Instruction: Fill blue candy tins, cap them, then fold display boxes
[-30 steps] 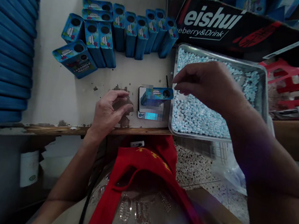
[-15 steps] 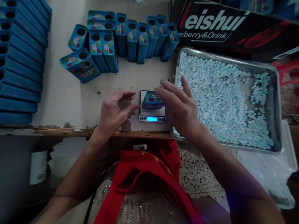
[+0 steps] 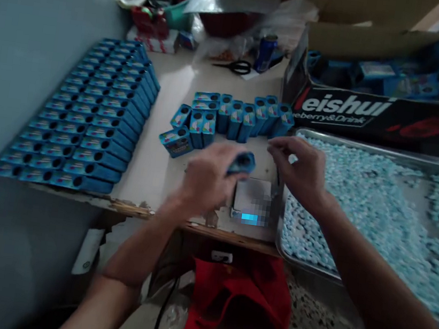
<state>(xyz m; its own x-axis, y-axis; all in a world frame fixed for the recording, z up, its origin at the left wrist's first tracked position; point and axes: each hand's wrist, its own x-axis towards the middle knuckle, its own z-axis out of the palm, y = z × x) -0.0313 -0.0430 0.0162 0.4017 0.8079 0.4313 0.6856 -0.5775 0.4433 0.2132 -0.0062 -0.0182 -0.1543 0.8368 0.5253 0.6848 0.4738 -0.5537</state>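
My left hand (image 3: 206,178) is closed around a small blue tin (image 3: 241,163), lifted just above and left of a small white scale (image 3: 252,201) with a lit blue display. My right hand (image 3: 301,171) hovers to the right of the tin, over the scale's far right corner and the near left edge of a metal tray (image 3: 280,242) filled with pale blue candies (image 3: 365,194). Its fingers are curled with the tips pinched; what they hold, if anything, is blurred.
A cluster of upright blue tins (image 3: 231,117) stands behind the scale. Rows of stacked blue tins (image 3: 88,120) fill the table's left side. A black printed carton (image 3: 371,117) sits behind the tray. Scissors (image 3: 234,66) and clutter lie at the back. The table's front edge is chipped.
My left hand has picked the blue tin up off the scale. My right hand has moved off the tin to the right. The camera has tilted up, showing more of the table.
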